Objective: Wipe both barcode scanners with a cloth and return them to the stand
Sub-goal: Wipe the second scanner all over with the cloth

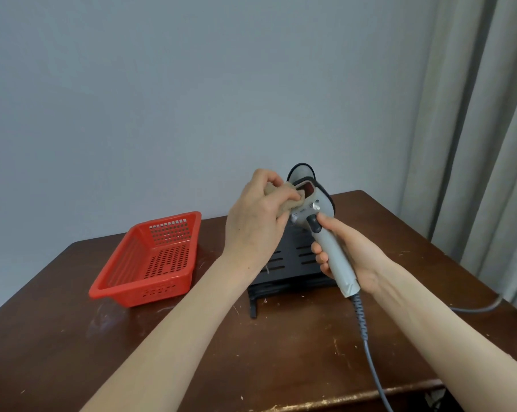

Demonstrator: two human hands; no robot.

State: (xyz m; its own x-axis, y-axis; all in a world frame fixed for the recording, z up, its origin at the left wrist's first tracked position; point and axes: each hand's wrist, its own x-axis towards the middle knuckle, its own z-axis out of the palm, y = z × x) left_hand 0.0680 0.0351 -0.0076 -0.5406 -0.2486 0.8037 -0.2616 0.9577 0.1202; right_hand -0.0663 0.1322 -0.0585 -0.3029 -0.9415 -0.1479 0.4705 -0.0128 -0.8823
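Holding a grey scanner upright above a brown table, a person wipes it with a cloth. The right hand has its fingers curled fully round the handle, low down, which leaves the head free for cleaning and turns its window toward the other hand. The left hand bunches a tan cloth between thumb and curled fingers and presses it onto the near edge of that window, so the scanning face seems to be the part being wiped just now.

The scanner is in the air, just in front of a black slotted stand that sits on the table below both hands, close by for the return. A coiled grey cable hangs from the handle's base and runs off the near table edge; it will likely need slack when the scanner goes back. Behind the head rises a dark-rimmed shape. It may be the second scanner, but that cannot be told. A red basket lies to the left, apart from the stand.
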